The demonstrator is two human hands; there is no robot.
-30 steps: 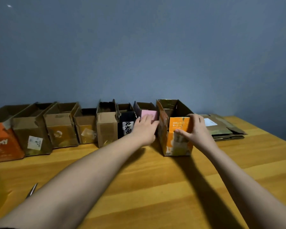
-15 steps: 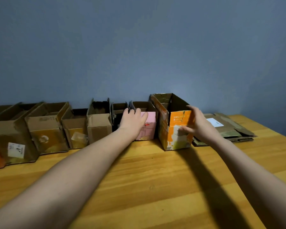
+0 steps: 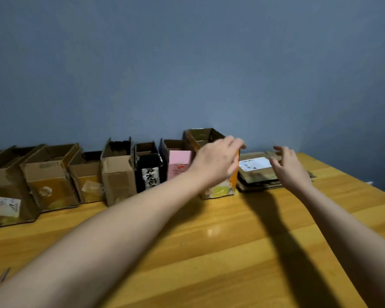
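Several open-topped cardboard boxes (image 3: 118, 174) stand finished in a row by the wall in the head view, a glossy orange box (image 3: 218, 192) last. Just beside it, on the wooden table (image 3: 209, 241), the stack of flattened cartons (image 3: 258, 176), dull and creased, likely awaits folding. The left hand (image 3: 218, 161) and right hand (image 3: 287, 165) reach toward it, loose-fingered and empty.

The open-topped orange box (image 3: 219, 191) stands upright just behind the left hand (image 3: 218, 162) and its fingers (image 3: 233, 142). The flattened cardboard stack (image 3: 257, 177), white label up, lies flat beneath the right hand (image 3: 287, 166) and its fingers (image 3: 280, 150).
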